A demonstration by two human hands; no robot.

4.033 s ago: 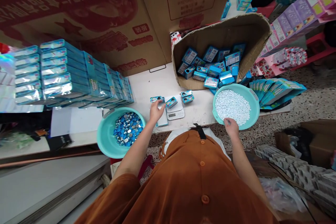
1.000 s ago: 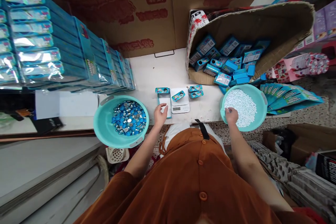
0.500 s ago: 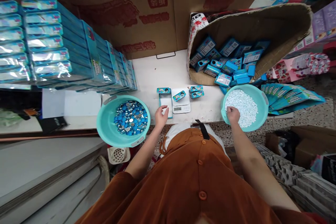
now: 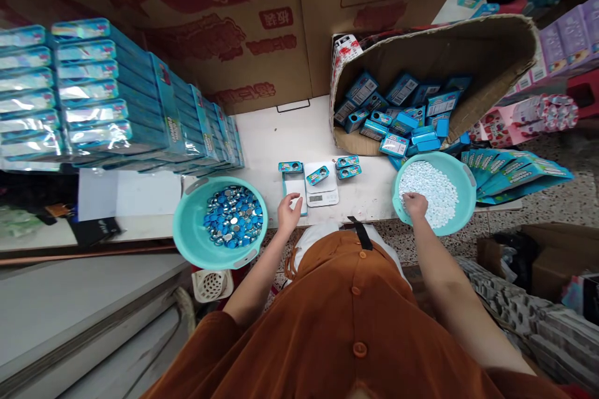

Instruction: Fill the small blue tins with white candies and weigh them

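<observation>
While the right hand (image 4: pixel 415 206) pinches (what, I can't tell), white pellets (image 4: pixel 435 192) lie rightward; my left hand (image 4: pixel 289 213), loosely spread, is farther.

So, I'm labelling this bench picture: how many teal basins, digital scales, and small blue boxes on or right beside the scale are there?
Teal basins: 2
Digital scale: 1
Small blue boxes: 4 (one on the scale, two to its right, one to its left)
Total: 7

One box (image 4: pixel 318 175) rests on the scale (image 4: pixel 322 199); right of the scale lie two boxes (image 4: pixel 349 172), then a basin (image 4: pixel 465 202) holding pellets (image 4: pixel 433 190); left, a tub (image 4: pixel 191 227) holding caps (image 4: pixel 233 218); behind-right, a carton (image 4: pixel 491 62).
</observation>
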